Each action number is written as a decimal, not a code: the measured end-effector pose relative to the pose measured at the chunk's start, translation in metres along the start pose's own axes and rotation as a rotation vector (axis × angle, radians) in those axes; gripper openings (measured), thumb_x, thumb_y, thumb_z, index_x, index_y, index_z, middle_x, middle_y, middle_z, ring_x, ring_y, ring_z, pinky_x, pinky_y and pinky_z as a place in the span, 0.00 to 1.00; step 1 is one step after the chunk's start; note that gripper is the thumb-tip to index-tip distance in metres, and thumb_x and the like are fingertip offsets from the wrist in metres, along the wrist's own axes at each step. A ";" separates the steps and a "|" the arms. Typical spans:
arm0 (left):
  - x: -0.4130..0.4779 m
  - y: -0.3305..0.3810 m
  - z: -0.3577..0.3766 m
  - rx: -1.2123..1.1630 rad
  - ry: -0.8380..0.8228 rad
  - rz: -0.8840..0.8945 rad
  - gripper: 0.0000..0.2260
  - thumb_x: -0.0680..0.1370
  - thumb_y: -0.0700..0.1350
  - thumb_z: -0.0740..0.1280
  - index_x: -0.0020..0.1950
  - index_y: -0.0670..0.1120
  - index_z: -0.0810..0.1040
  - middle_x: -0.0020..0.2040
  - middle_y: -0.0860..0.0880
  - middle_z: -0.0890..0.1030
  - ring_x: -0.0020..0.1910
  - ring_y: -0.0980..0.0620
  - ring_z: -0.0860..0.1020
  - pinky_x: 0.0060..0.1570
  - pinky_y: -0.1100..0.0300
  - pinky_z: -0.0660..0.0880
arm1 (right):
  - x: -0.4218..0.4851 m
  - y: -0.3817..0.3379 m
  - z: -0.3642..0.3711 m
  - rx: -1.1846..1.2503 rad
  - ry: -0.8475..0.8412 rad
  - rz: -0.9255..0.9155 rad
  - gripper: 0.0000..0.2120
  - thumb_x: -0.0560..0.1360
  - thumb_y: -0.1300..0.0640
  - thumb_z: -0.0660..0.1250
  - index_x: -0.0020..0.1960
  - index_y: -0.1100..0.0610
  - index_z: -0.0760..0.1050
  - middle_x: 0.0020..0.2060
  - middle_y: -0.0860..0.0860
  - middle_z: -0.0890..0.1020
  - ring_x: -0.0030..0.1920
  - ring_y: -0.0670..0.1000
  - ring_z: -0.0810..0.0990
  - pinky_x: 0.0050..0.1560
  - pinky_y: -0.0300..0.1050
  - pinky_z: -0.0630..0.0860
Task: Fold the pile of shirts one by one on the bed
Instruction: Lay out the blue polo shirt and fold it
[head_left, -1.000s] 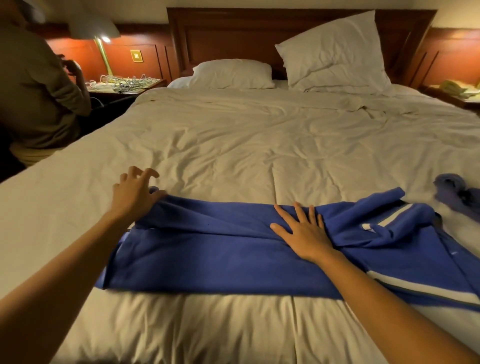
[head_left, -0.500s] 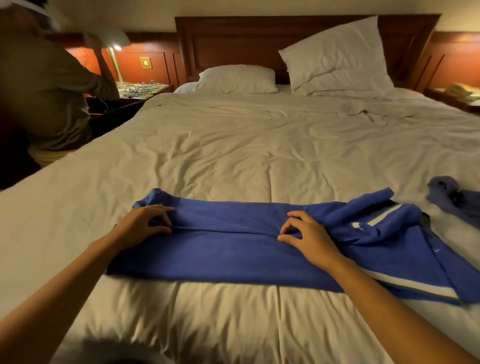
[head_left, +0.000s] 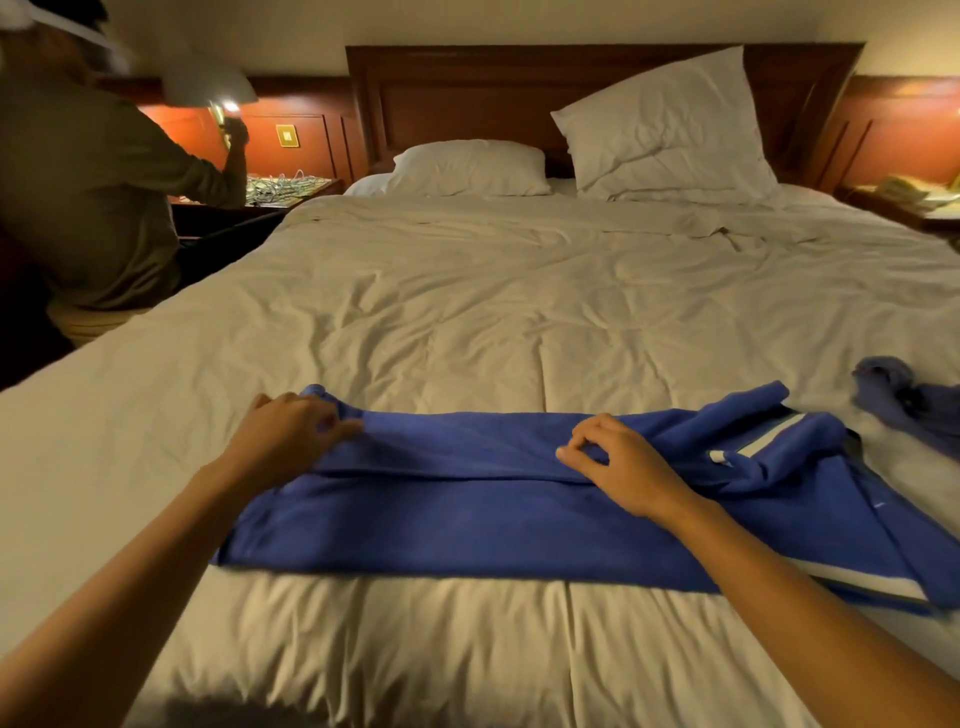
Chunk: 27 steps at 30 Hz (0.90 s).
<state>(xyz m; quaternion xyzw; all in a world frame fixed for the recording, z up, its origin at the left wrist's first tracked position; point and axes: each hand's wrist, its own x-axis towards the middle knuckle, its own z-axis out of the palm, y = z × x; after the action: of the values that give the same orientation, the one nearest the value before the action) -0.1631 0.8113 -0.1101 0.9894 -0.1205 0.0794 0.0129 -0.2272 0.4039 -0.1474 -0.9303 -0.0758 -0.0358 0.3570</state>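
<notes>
A blue shirt with white stripes lies across the near part of the bed, folded lengthwise into a long band. My left hand pinches the folded upper edge near the shirt's left end. Around the middle of that same edge, my right hand pinches the fabric with curled fingers. The striped sleeve and collar end bunches up to the right of my right hand. A second bluish garment lies crumpled at the right edge of the bed.
Two white pillows lean at the wooden headboard. A person in an olive top stands at the left bedside table under a lamp. Another nightstand with papers is at the far right.
Both hands went from lying open on the shirt to pinching its folded upper edge. The person at the left raised a hand towards the lamp.
</notes>
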 end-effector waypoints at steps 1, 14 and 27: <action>0.004 0.011 0.003 -0.107 0.070 0.015 0.22 0.78 0.68 0.56 0.47 0.52 0.79 0.48 0.51 0.80 0.51 0.47 0.78 0.54 0.50 0.69 | 0.006 -0.002 0.005 -0.025 0.052 0.014 0.11 0.79 0.41 0.63 0.54 0.44 0.78 0.60 0.40 0.75 0.60 0.45 0.76 0.65 0.49 0.72; 0.022 0.052 0.061 -0.111 -0.447 -0.277 0.44 0.68 0.78 0.39 0.81 0.61 0.43 0.82 0.48 0.39 0.80 0.41 0.37 0.75 0.39 0.34 | 0.023 0.006 -0.024 -0.415 -0.306 0.345 0.34 0.79 0.32 0.54 0.79 0.48 0.60 0.77 0.53 0.64 0.75 0.56 0.64 0.72 0.53 0.64; 0.036 0.322 0.049 -0.506 -0.013 0.203 0.19 0.78 0.66 0.62 0.51 0.53 0.83 0.53 0.51 0.78 0.55 0.48 0.74 0.55 0.51 0.68 | -0.048 0.136 -0.162 -0.463 0.075 0.498 0.30 0.76 0.30 0.57 0.67 0.49 0.73 0.62 0.54 0.80 0.60 0.60 0.77 0.58 0.55 0.73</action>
<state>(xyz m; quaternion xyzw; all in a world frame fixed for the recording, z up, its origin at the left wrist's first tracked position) -0.1981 0.4883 -0.1501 0.9381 -0.2352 0.0411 0.2510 -0.2537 0.1904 -0.1226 -0.9747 0.1769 0.0022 0.1366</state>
